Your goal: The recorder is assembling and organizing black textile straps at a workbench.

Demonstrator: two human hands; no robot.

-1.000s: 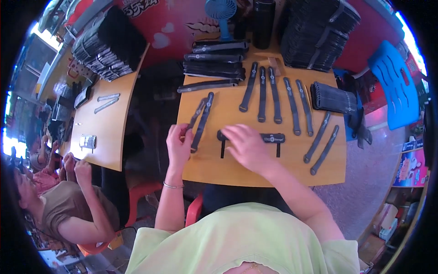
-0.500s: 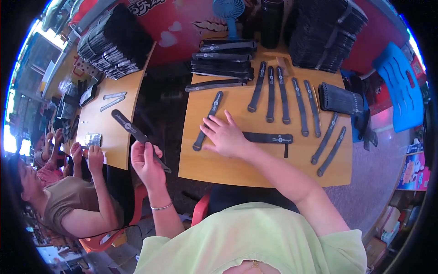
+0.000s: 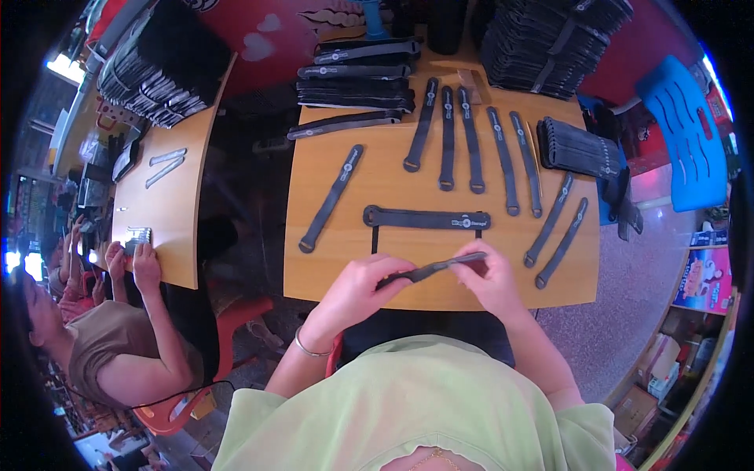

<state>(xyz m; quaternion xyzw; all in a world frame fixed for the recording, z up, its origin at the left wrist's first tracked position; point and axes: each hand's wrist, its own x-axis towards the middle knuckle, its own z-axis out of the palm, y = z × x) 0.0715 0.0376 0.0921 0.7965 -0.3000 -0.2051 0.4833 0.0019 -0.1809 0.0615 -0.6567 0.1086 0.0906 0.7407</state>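
Note:
A dark grey strap (image 3: 428, 271) is stretched between my hands above the near edge of the table. My left hand (image 3: 363, 289) is closed around one end, and my right hand (image 3: 488, 282) pinches the other between thumb and fingers. Just beyond them another grey strap (image 3: 428, 219), with a loop at its left end and pale print at its right, lies crosswise over two thin black marks. To the left a single strap (image 3: 331, 198) rests at a slant. Several more straps (image 3: 448, 141) are spread lengthwise across the middle and right of the table.
Strap piles (image 3: 355, 94) lie at the back left of the wooden table (image 3: 322, 275). A tall bundled stack (image 3: 542, 47) stands at the back right, a smaller bundle (image 3: 580, 147) at the right edge. A co-worker (image 3: 126, 337) sits at a neighbouring table (image 3: 177, 212); a blue chair (image 3: 685, 137) is far right.
My left hand has brought its strap from beside the table to the front edge. My right hand has left the slanted strap and taken hold of the other end. The view has shifted slightly.

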